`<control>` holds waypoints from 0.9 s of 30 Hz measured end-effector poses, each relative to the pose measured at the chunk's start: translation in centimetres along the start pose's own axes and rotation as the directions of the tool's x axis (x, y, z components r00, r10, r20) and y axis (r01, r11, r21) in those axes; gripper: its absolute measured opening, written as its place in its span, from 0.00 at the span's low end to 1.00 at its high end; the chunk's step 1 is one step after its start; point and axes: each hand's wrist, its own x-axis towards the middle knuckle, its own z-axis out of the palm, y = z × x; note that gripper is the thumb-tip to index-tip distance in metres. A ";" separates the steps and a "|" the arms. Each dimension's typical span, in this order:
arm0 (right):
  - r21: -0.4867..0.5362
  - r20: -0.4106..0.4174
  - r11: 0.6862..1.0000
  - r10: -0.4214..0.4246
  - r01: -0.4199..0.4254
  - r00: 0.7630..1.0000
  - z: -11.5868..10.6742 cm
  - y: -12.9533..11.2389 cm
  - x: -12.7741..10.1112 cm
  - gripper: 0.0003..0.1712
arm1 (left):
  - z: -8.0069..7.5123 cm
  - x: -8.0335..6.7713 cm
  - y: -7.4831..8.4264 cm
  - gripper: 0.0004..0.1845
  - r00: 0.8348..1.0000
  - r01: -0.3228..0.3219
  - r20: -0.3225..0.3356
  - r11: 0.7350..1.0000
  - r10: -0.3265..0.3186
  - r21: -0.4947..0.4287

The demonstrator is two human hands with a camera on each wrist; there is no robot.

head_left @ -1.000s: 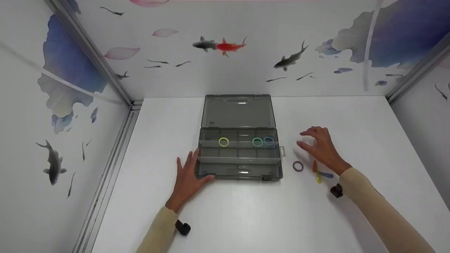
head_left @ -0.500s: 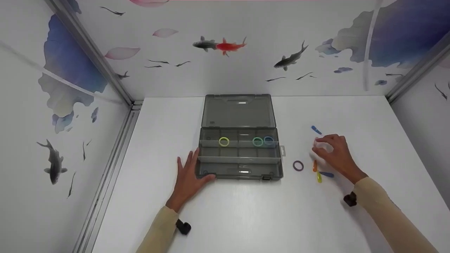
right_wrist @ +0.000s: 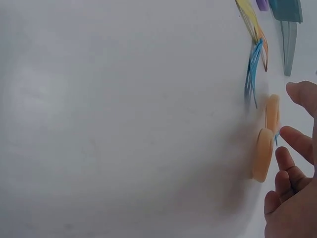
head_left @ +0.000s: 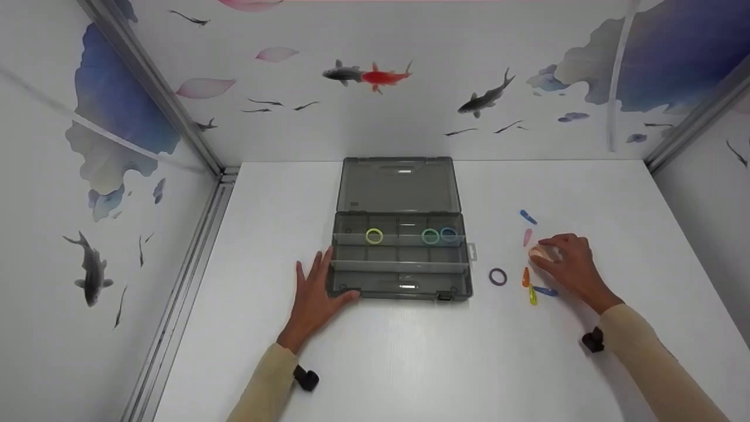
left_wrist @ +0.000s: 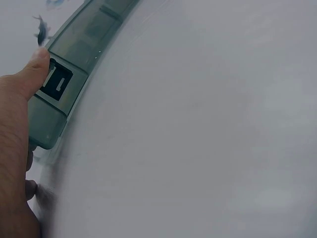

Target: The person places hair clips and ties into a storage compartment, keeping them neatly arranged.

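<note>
White matte table (head_left: 410, 363) with a smoky grey see-through plastic organizer box (head_left: 401, 287) open flat on it, lid back, and yellow, green and blue rings in its far row of compartments. The left hand (head_left: 313, 299) lies flat with relaxed fingers, thumb on the box's front left corner by the latch. The right hand (head_left: 571, 266) curls loosely over a pale peach ring (head_left: 540, 253) beside little teardrop hair clips and a purple ring (head_left: 498, 276); can't tell if it's actually gripping it.

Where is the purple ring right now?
In the head view the purple ring lies flat on the white table, right of the open grey box and just left of the orange clip, apart from both.
</note>
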 end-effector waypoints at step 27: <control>0.009 0.008 0.998 0.061 -0.061 0.998 0.4 0.7 -0.6 0.33 | -0.2 -0.1 0.4 0.60 1.000 0.029 0.012 1.000 -0.029 0.001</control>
